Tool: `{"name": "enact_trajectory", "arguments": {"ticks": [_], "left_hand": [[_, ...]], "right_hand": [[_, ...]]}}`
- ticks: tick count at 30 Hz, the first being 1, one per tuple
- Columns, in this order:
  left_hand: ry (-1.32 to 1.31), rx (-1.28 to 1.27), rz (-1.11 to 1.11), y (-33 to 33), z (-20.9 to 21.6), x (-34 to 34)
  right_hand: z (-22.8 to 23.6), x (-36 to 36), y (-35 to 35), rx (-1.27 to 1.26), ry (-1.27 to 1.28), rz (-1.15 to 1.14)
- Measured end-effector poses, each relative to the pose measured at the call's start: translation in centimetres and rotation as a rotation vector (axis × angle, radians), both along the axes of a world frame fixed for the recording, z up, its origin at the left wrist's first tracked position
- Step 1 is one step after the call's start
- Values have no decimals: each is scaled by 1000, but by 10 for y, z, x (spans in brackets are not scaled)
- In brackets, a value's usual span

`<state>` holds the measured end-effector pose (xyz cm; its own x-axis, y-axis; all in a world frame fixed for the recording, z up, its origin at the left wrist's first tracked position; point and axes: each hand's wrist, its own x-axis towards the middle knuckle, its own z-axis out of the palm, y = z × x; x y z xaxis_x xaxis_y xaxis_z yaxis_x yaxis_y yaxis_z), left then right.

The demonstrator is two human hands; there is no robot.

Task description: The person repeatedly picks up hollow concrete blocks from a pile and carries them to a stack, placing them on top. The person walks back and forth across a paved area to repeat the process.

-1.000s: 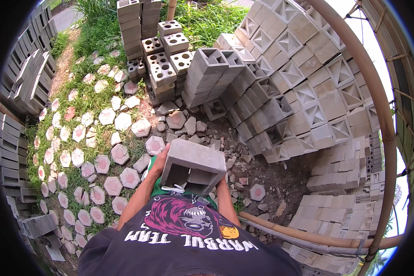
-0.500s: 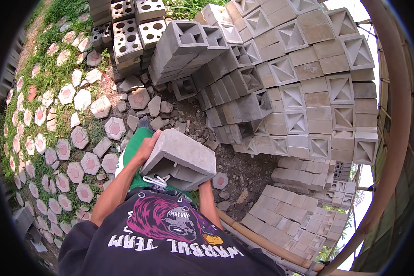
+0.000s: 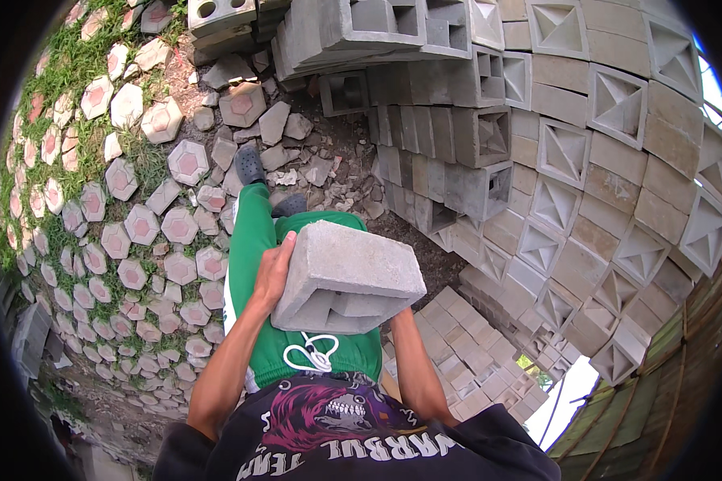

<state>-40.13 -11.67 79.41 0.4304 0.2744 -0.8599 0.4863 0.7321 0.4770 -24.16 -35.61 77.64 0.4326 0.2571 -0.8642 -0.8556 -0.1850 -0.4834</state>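
I carry a grey concrete ventilation block (image 3: 353, 260) in front of my waist, its hollow face with inner ribs turned toward me. My left hand (image 3: 276, 271) grips its left end, thumb up along the edge. At the right end, my right hand (image 3: 403, 314) supports the block from below; its fingers are hidden behind the concrete. Under the block are green trousers with a white drawstring (image 3: 317, 353). One dark clog (image 3: 250, 164) stands on the rubble ahead, and the other shows partly by the knee.
Stacked concrete vent blocks (image 3: 569, 152) form a high wall on the right, with a nearer grey stack (image 3: 353, 32) ahead. Hexagonal pavers (image 3: 188, 163) lie in grass at left. Broken chunks (image 3: 274, 123) litter the ground ahead. Bamboo-framed sheeting (image 3: 642, 385) is at lower right.
My view has swung, and the block now sits farther right in it. Both hands keep hold of it. My legs and the clogs have come more into sight.
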Motion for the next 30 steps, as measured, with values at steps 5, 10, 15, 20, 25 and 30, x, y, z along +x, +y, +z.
{"name": "enact_trajectory", "arguments": {"ticks": [5,10,15,20,25,30], "left_hand": [[88,-40,150,4,-48,29],[162,-24,142,-3,-117,70],[251,-4,309,-28,-188,145],[222,-30,439,-65,-259,203],[186,-26,491,-81,-343,231],[54,-182,508,-60,-435,272]], "right_hand": [[-68,49,18,23,72,33],[-157,103,30,103,127,67],[-242,174,41,149,169,77],[-283,251,39,77,194,175],[-324,304,50,169,171,246],[-410,335,61,230,181,156]]}}
